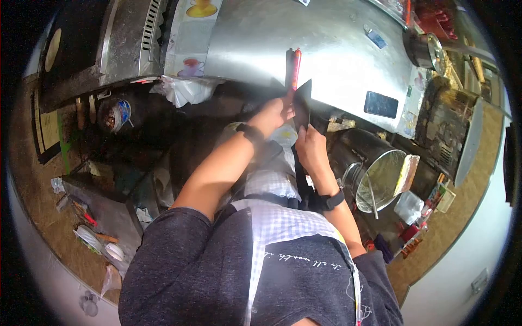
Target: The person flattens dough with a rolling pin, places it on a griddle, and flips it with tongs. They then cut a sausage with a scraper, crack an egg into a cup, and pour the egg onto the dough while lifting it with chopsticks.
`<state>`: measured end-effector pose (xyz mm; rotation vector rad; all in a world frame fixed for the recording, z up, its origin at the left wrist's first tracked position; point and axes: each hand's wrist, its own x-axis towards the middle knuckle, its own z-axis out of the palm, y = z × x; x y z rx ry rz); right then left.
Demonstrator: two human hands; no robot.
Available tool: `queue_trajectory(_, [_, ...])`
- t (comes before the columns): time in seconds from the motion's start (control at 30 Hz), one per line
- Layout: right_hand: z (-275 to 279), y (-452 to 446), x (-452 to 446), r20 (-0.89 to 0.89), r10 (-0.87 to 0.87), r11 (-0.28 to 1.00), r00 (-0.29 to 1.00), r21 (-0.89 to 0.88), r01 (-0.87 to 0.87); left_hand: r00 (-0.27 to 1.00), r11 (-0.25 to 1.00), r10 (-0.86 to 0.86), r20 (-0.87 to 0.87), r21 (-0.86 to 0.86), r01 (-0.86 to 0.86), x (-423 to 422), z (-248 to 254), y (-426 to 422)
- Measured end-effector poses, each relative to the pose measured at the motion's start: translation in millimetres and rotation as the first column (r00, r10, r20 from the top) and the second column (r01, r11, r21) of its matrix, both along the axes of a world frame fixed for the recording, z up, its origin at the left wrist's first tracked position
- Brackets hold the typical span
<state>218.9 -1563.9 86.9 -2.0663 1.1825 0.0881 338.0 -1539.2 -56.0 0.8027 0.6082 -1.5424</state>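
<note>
Red tube (296,68) jutting past left fingers (287,102), near end pinched, right fingers (305,139) clamped on knife (303,106)

packet (296,69): red | knife (304,103): dark grey | apron (288,220): lilac-and-white check | shirt (179,255): charcoal, white lettering (312,258) | worktop (250,38): silver | phone (381,104): black

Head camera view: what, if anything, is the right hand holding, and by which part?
The right hand grips a knife by its handle end.
</note>
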Motion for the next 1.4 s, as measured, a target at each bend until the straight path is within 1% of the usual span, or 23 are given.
queue_trajectory(0.1, [-9, 1, -16, 0.097, -0.122, 0.982, 0.988, 0.157, 0.105, 1.0, 1.0, 0.008, 0.006, 0.028, -0.008, -2, -10, -2])
queue_trajectory(0.2, [-11, 2, -19, 0.073, -0.126, 0.981, 0.989, 0.154, 0.114, 0.999, 0.996, 0.038, -0.004, 0.087, -0.037, 2, 11, -4])
queue_trajectory(0.3, [-7, 0, -11, 0.068, -0.13, 0.981, 0.989, 0.152, 0.118, 0.997, 0.993, 0.061, -0.037, 0.106, -0.057, 1, -3, -9])
queue_trajectory(0.4, [-7, -2, -3, 0.066, -0.13, 0.984, 0.989, 0.134, 0.12, 0.997, 0.992, 0.068, -0.022, 0.105, -0.065, 8, 44, -12])
queue_trajectory(0.43, [-5, -4, 0, 0.066, -0.13, 0.984, 0.989, 0.132, 0.121, 0.997, 0.993, 0.067, -0.022, 0.103, -0.065, 7, 39, -12])
queue_trajectory(0.5, [-3, -9, 8, 0.058, -0.103, 0.993, 0.993, 0.071, 0.098, 0.982, 0.99, 0.141, -0.123, -0.01, -0.143, 5, 26, -10])
queue_trajectory(0.6, [-1, -22, 20, 0.046, -0.068, 0.995, 0.997, 0.082, 0.064, 0.982, 0.989, 0.127, -0.14, -0.062, -0.137, 5, 18, -6])
queue_trajectory(0.73, [3, -39, 39, 0.1, -0.019, 1.0, 0.995, -0.003, 0.019, 0.99, 0.994, 0.085, -0.114, -0.053, -0.091, 5, 17, -2])
queue_trajectory(0.77, [-1, -43, 42, 0.037, -0.034, 0.999, 0.999, -0.021, 0.035, 0.987, 0.987, 0.093, -0.129, -0.12, -0.109, 4, 11, 1])
queue_trajectory(0.83, [4, -48, 51, 0.078, -0.008, 0.999, 0.997, -0.048, 0.011, 0.985, 0.973, 0.101, -0.139, -0.191, -0.127, 0, -7, 3])
queue_trajectory(0.9, [5, -54, 58, 0.118, 0.019, 0.997, 0.993, -0.075, -0.01, 0.996, 0.96, 0.024, -0.089, -0.277, -0.048, -6, -32, 3])
queue_trajectory(0.93, [2, -58, 62, 0.077, -0.006, 1.0, 0.997, -0.029, 0.008, 0.996, 0.959, 0.024, -0.086, -0.28, -0.047, -3, -21, 1])
queue_trajectory(1.0, [-8, -66, 68, 0.038, -0.028, 1.0, 0.999, 0.014, 0.027, 1.0, 0.997, -0.001, -0.005, -0.082, 0.001, 1, 12, -1])
queue_trajectory(1.03, [-19, -70, 68, 0.062, 0.051, 0.996, 0.997, -0.073, -0.047, 1.0, 0.996, 0.0, -0.002, -0.084, 0.0, 0, 8, 0])
queue_trajectory(1.07, [-23, -74, 72, 0.08, 0.131, 0.98, 0.988, -0.16, -0.117, 1.0, 0.988, 0.022, -0.01, -0.156, -0.023, -3, 1, 2])
queue_trajectory(1.1, [-26, -77, 75, 0.082, 0.132, 0.98, 0.988, -0.162, -0.118, 0.999, 0.973, 0.042, -0.019, -0.225, -0.046, -5, -6, 4])
queue_trajectory(1.2, [-28, -80, 78, 0.037, 0.163, 0.977, 0.986, -0.147, -0.156, 0.999, 0.979, 0.039, 0.037, -0.2, -0.031, -4, 6, 4])
queue_trajectory(1.23, [-30, -77, 73, 0.101, 0.072, 0.996, 0.992, -0.06, -0.066, 0.999, 0.979, 0.037, 0.038, -0.201, -0.028, -4, 3, 6])
queue_trajectory(1.27, [-31, -78, 69, 0.159, -0.023, 0.999, 0.987, 0.029, 0.019, 0.999, 0.976, -0.021, 0.043, -0.214, 0.029, 0, 1, 9])
queue_trajectory(1.3, [-29, -78, 62, 0.164, -0.023, 1.0, 0.986, 0.025, 0.019, 0.996, 0.97, -0.076, 0.05, -0.228, 0.086, 6, -2, 11])
queue_trajectory(1.33, [-21, -74, 53, 0.136, -0.095, 0.989, 0.986, 0.125, 0.078, 0.996, 0.969, -0.076, 0.056, -0.231, 0.087, 15, 7, 14])
queue_trajectory(1.37, [-12, -71, 46, 0.101, -0.165, 0.965, 0.981, 0.223, 0.139, 0.959, 0.929, -0.213, 0.186, -0.266, 0.257, 29, 28, 15])
queue_trajectory(1.4, [-5, -68, 39, 0.106, -0.169, 0.964, 0.98, 0.224, 0.142, 0.887, 0.862, -0.338, 0.315, -0.274, 0.425, 41, 53, 13])
